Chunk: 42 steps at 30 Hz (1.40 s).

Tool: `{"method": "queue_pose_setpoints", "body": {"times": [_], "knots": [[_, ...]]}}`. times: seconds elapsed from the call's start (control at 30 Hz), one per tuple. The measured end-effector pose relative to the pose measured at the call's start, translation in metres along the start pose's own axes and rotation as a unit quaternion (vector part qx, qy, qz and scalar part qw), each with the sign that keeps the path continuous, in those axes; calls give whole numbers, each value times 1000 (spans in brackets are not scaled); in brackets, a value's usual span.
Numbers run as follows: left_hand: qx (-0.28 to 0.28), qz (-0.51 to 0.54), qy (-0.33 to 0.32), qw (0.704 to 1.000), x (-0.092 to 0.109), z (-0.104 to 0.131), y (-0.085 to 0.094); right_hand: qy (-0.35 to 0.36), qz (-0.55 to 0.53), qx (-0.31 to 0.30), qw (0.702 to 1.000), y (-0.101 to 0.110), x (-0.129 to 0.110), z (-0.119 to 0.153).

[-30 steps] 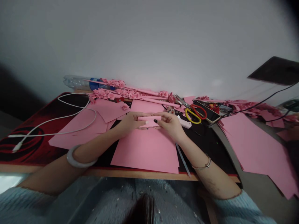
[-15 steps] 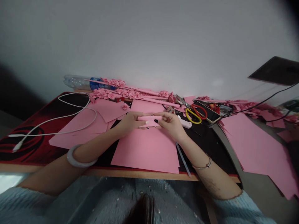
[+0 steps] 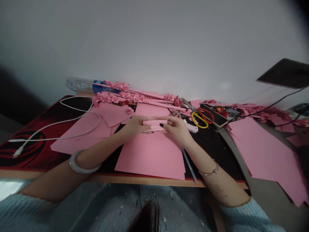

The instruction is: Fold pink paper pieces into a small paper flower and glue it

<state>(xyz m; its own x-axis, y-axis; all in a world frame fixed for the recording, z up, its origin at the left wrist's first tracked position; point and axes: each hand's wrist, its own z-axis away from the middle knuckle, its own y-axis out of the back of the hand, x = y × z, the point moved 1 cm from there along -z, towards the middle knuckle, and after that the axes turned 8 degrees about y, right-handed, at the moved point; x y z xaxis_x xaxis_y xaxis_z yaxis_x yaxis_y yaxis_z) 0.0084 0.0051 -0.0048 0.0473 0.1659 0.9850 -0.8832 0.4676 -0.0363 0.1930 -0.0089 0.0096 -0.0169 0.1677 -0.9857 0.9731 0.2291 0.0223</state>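
Between both hands is a small piece of pink paper, folded or rolled into a narrow strip. My left hand pinches its left end, thumb in front and fingers behind. At the other end my right hand grips it the same way, its dark-nailed thumb pressed on the front face. Below the hands lies a stack of pink paper sheets, partly covered by them. A translucent stick, perhaps a glue stick, rests beside the stack on the right.
Scissors with red and yellow handles lie beyond my right hand, near a phone. Pink paper flowers and a plastic bottle line the wall. A white cable loops on the left. More pink sheets are at right.
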Motion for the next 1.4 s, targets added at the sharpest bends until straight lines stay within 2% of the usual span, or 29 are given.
{"method": "queue_pose_setpoints", "body": {"times": [0.33, 0.63, 0.9, 1.13, 1.27, 1.4], "knots": [[8, -13, 6, 1000, 4, 2, -2, -4, 4, 7, 1000, 0, 0, 0], [7, 6, 7, 1000, 2, 1, -2, 27, 44, 16, 999, 2, 5, 0], [32, -10, 34, 999, 0, -2, -2, 33, 84, 28, 995, 3, 5, -2], [17, -4, 48, 999, -1, -2, -1, 36, 116, 36, 992, 5, 5, -2], [10, -31, 27, 999, -2, -2, 0, 34, 129, -3, 991, 6, 5, -2], [0, -60, 6, 998, 1, 2, -3, 45, 212, -83, 973, 3, 0, 2]]}}
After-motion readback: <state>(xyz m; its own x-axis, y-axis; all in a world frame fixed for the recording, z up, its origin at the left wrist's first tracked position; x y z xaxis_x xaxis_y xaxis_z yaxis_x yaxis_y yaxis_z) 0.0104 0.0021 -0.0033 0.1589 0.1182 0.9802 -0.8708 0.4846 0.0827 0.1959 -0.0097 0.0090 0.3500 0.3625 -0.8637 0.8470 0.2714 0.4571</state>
